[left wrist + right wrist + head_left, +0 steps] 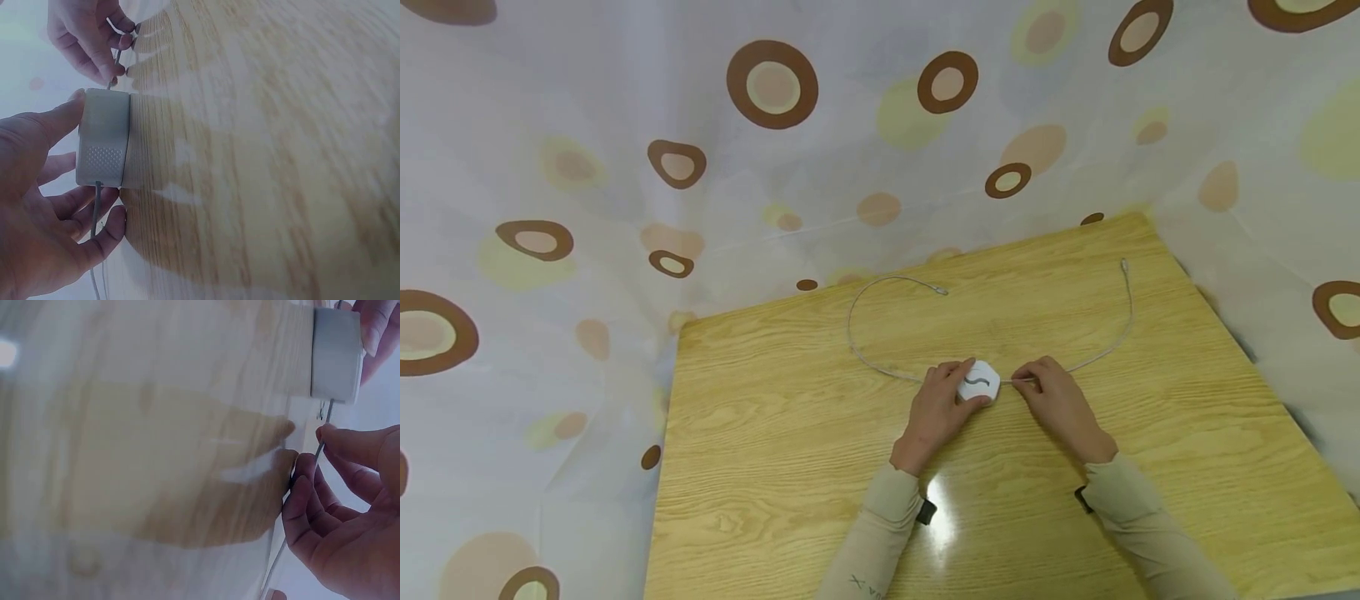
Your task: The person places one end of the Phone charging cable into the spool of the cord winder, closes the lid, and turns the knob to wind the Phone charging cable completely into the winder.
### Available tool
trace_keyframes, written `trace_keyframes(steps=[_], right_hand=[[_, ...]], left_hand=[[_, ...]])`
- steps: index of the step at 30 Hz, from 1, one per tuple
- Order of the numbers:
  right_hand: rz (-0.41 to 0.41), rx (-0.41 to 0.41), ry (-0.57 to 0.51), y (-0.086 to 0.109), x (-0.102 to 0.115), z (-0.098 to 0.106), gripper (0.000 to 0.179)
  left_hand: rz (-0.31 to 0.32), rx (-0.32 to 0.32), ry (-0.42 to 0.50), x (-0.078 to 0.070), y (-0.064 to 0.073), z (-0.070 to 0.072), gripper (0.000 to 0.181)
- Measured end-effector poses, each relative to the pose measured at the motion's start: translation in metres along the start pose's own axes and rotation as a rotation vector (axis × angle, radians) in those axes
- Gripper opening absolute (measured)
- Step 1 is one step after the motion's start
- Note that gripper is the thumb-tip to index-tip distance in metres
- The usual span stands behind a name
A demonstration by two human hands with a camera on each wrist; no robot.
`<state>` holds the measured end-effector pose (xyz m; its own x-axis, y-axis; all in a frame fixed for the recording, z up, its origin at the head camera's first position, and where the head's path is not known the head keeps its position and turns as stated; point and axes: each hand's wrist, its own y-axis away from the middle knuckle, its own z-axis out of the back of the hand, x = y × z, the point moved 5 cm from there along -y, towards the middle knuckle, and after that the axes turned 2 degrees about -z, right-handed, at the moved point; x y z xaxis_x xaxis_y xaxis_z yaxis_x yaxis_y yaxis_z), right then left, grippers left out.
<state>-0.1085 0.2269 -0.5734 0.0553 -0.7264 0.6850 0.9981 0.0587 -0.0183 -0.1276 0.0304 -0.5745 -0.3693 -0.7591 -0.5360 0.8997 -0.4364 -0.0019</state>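
A white six-sided cable reel case (973, 392) lies on the wooden table, with a dark wavy mark on top. Thin grey cable (849, 329) leaves it on both sides. My left hand (937, 410) grips the case by its edges between thumb and fingers; the left wrist view shows a textured side on the case (105, 125). Close to the case's right side, my right hand (1060, 406) pinches the cable between thumb and fingers. In the right wrist view, the cable (330, 411) runs from the case (336, 356) into those fingers.
The left stretch of cable loops back to a small plug (941, 291); the right stretch curves up to another plug (1124, 266). Behind and beside the wooden table (760, 467) hangs a white sheet (820, 183) printed with brown and yellow rings.
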Motion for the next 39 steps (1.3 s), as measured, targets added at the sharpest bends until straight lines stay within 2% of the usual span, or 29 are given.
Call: trace_keyframes(steps=[10, 18, 25, 39], right_hand=[[-0.081, 0.018, 0.006, 0.002, -0.013, 0.010, 0.019], [-0.043, 0.082, -0.016, -0.004, -0.002, -0.011, 0.023], [-0.040, 0.032, 0.007, -0.002, -0.003, -0.009, 0.018], [-0.071, 0.022, -0.023, 0.000, -0.010, 0.003, 0.018]], left_hand=[[0.001, 0.000, 0.011, 0.001, 0.000, -0.001, 0.069], [0.001, -0.005, 0.014, 0.001, 0.000, 0.000, 0.068], [0.000, -0.006, 0.013, 0.001, 0.001, -0.001, 0.068], [0.005, -0.004, 0.007, 0.003, 0.000, -0.002, 0.069]])
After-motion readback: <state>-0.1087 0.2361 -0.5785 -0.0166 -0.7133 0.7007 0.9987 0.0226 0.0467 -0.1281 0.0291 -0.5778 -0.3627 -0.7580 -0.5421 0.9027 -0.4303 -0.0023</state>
